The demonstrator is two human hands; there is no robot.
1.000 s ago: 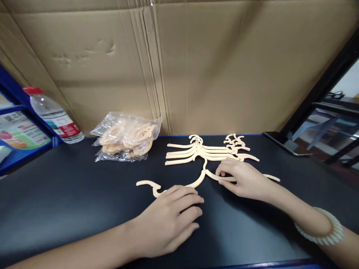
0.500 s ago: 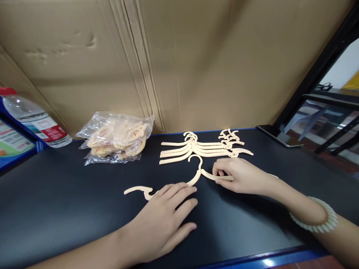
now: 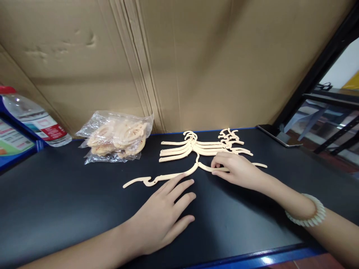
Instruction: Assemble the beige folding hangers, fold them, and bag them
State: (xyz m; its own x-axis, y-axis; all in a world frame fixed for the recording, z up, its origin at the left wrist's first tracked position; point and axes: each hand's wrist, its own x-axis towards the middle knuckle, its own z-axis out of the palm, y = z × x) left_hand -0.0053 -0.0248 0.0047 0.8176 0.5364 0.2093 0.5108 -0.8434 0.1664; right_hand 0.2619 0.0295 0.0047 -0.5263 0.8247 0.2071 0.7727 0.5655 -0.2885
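Observation:
A cream plastic hanger (image 3: pixel 168 175) lies flat on the black tabletop (image 3: pixel 70 209), its hook toward the pile behind it. My right hand (image 3: pixel 234 170) pinches the hanger's right arm between thumb and fingers. My left hand (image 3: pixel 165 215) lies flat with fingers spread, its fingertips just touching the hanger's left arm. Behind the hanger sits a neat pile of several matching hangers (image 3: pixel 196 148). A cream beaded bracelet (image 3: pixel 307 215) circles my right wrist.
A clear plastic bag of cream parts (image 3: pixel 116 140) lies at the back left. A water bottle (image 3: pixel 33 117) lies beside a blue shelf at far left. A phone (image 3: pixel 277 136) rests at the back right. Cardboard (image 3: pixel 179 63) walls the back.
The hanger has slid away from me toward the pile, pushed by my right hand. My left hand has drawn back, uncovering the hanger's left arm. The view shifted slightly right.

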